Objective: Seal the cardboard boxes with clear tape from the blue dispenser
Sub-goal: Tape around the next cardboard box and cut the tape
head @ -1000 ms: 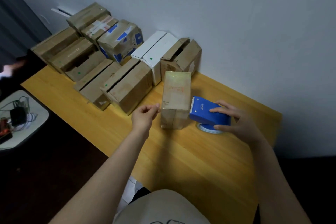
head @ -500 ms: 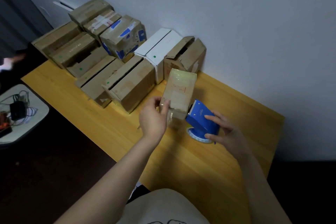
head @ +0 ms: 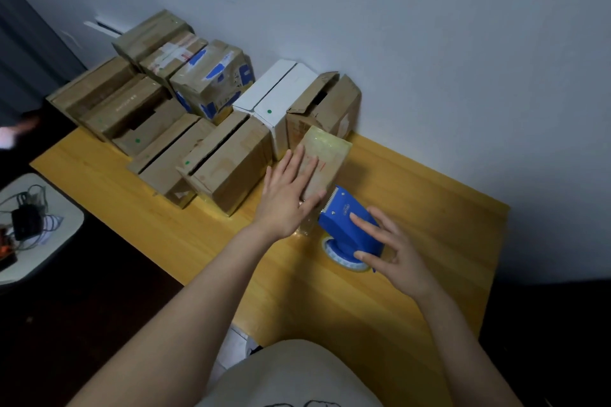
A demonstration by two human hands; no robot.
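Table: a yellow wooden tabletop (head: 413,208) fills the middle of the frame, its far edge against the wall.
Wall: plain white wall (head: 429,43) across the upper frame, with a white strip (head: 104,26) fixed to it at upper left.
Curtain: dark curtain (head: 29,53) along the left edge.
Side table: a small white table (head: 62,231) at lower left carries a black adapter (head: 26,221) and tangled cables (head: 33,195).
Floor: dark floor (head: 99,291) beneath.
Garment: pale fabric (head: 291,377) at bottom centre.

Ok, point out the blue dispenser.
The blue dispenser sits right of centre in the head view, on the yellow table under the right hand, toothed end beside the box.
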